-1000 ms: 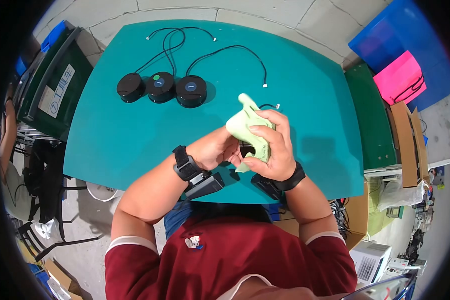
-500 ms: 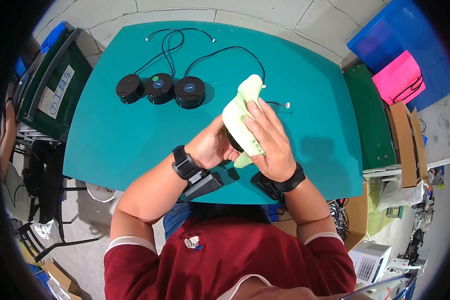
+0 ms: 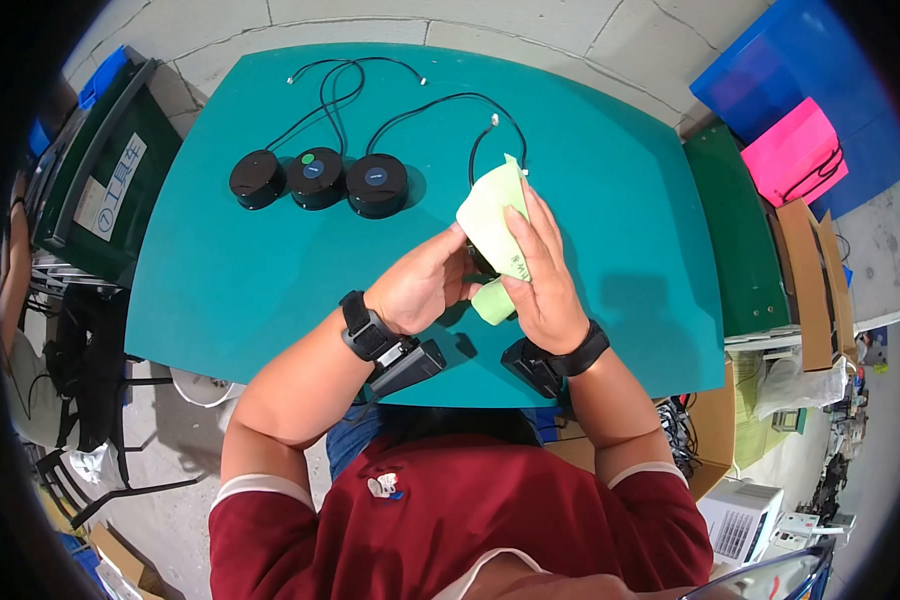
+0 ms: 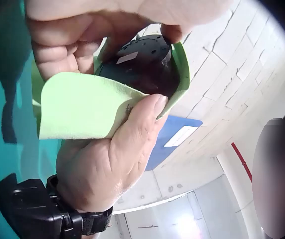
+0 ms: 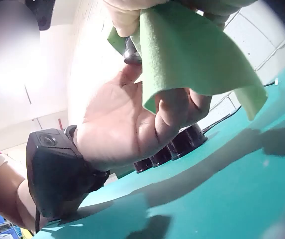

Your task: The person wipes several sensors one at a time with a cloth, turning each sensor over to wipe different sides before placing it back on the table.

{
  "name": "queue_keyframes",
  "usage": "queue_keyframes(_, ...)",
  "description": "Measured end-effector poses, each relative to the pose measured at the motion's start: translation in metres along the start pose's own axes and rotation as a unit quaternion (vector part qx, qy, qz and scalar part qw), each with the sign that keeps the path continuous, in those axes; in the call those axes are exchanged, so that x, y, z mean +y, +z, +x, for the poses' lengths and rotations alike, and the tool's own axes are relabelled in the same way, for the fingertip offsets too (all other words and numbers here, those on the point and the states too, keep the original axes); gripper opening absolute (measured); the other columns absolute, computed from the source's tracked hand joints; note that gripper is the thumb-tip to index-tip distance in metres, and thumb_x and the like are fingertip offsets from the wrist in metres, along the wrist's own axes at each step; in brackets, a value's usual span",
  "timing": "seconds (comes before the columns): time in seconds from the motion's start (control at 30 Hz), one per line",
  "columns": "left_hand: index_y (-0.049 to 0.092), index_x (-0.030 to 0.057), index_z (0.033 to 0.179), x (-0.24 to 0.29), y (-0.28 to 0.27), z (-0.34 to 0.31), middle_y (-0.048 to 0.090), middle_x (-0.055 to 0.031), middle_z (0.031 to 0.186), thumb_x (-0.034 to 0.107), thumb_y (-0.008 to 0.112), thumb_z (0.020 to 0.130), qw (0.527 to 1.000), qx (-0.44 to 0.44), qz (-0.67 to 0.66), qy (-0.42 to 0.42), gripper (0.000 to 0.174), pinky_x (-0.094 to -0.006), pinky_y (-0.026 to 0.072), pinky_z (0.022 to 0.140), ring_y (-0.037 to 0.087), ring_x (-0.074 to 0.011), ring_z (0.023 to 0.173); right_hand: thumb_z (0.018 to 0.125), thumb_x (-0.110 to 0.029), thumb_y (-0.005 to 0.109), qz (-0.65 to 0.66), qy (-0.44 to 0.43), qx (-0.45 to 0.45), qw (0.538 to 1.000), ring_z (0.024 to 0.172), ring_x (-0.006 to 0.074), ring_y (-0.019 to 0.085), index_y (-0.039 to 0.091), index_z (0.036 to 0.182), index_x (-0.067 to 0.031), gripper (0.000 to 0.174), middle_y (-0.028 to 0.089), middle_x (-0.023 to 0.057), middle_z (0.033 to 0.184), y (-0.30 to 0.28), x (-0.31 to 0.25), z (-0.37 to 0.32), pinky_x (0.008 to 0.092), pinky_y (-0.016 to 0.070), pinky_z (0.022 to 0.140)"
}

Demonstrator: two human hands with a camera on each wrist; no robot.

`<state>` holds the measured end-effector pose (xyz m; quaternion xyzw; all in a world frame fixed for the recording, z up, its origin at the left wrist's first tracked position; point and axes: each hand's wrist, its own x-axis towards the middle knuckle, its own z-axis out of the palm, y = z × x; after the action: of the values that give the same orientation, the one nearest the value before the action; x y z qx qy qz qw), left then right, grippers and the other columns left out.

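Observation:
A black round device [image 4: 145,72] is between the two hands, partly wrapped in a light green cloth [image 3: 492,225]. My left hand [image 3: 417,288] grips the device from the left, its fingers curled beneath. On the right, my right hand [image 3: 548,295] holds the cloth against the device, fingers extended over the fabric and thumb [image 4: 145,114] at its edge. One cloth corner hangs loose in the left wrist view. From the device a black cable [image 3: 473,155] runs up to a white connector. The cloth hides most of the device in the head view.
Three black round devices [image 3: 375,186] with cables stand in a row at the left on the green table [image 3: 320,320]. A green cabinet [image 3: 735,240], a pink bag [image 3: 795,150] and cardboard boxes are at the right. A labelled green case [image 3: 110,170] is at the left.
The device has been turned, so its cable now points up rather than right. The cloth has shifted around it, and my right hand has moved slightly left with its fingers more upright.

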<state>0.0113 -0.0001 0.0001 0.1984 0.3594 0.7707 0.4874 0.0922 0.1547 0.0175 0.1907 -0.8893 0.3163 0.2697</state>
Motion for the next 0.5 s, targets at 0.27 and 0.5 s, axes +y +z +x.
queue_keyframes(0.27,0.022,0.0144,0.139,0.001,0.004,-0.001,0.04,-0.0049,0.129,0.04,0.04,0.092,0.998,-0.02,0.061,0.025,0.057,-0.0346,0.0394,0.091,0.041,-0.0166,0.116,0.084,-0.02,0.054,0.08,0.054,0.02,0.995,0.125,0.0387,0.029,0.033,0.133,-0.0051,0.055,0.022,0.0233,0.14,0.0,0.007,-0.003,0.0436,0.0251,0.102)
queue_keyframes(0.5,0.024,0.0086,0.137,0.004,0.006,-0.002,0.047,-0.0064,0.122,0.041,0.041,0.092,0.996,0.028,0.085,-0.014,0.058,-0.0313,0.0415,0.083,0.046,-0.0159,0.107,0.08,-0.019,0.059,0.084,0.106,0.031,0.99,0.117,0.0326,0.038,0.039,0.13,-0.0047,0.056,0.036,0.0189,0.126,-0.013,0.011,0.0,0.0378,0.0309,0.098)
